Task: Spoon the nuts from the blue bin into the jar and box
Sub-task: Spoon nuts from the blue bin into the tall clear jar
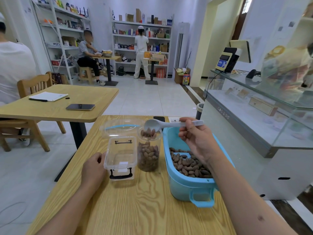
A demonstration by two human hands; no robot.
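My right hand (194, 138) grips a pale grey spoon (162, 124) by its handle, tipped over the mouth of the clear jar (148, 150). Brown nuts (148, 132) drop from the spoon into the jar, which is more than half full. The blue bin (184, 185) stands right of the jar with many nuts (189, 163) inside. Left of the jar sits the clear box (121, 156) with black latches and nothing visible in it. My left hand (94, 168) rests on the table with curled fingers touching the box's left side.
The clear box lid (122, 127) with a blue seal lies behind the box on the wooden table (135, 209). A dark phone (159, 118) lies at the table's far edge. A glass display counter (254, 116) stands close on the right. Another table (55, 106) and chairs are on the left.
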